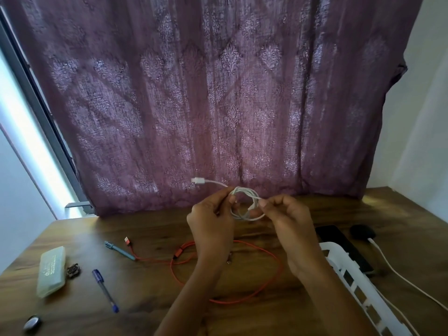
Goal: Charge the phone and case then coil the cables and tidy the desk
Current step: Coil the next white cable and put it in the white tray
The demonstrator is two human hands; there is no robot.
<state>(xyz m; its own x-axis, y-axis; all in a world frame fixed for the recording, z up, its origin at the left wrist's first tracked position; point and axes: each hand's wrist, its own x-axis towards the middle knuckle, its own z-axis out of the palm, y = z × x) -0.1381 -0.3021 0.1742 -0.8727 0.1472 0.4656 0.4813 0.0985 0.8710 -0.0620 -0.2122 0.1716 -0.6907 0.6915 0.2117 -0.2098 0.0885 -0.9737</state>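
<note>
We are facing a mauve damask-patterned curtain (218,93) that is hanging down to the far edge of a dark wood-grain desk (150,309), with a grey window frame (36,100) showing at its left. A white slatted basket (339,260) is sitting at the right of the desk, and a dark phone (339,241) is lying just behind its rim. An orange cable (230,301) is lying uncoiled in a wide loose loop at mid-desk, beneath our forearms. Our left hand (211,219) and right hand (288,221) are both raised above the desk. Each is pinching one side of a small coil of white cable (244,202) between thumb and curled fingers, the left on the coil's left edge, the right on its right edge. The coil's plug end (197,180) is sticking out to the left, free in the air. A pale green box (51,271) is lying at far left; it is carrying printed writing, too blurred for us to read. A black case (362,231) is resting beyond the phone, with a second white cable (397,272) running from it toward the near right. A blue pen (104,289) and a teal pen (120,250) are lying apart, left of the orange cable. A small dark trinket (73,270) is lying just beside the box, and a grey oval object (32,323) is sitting near the left corner.
</note>
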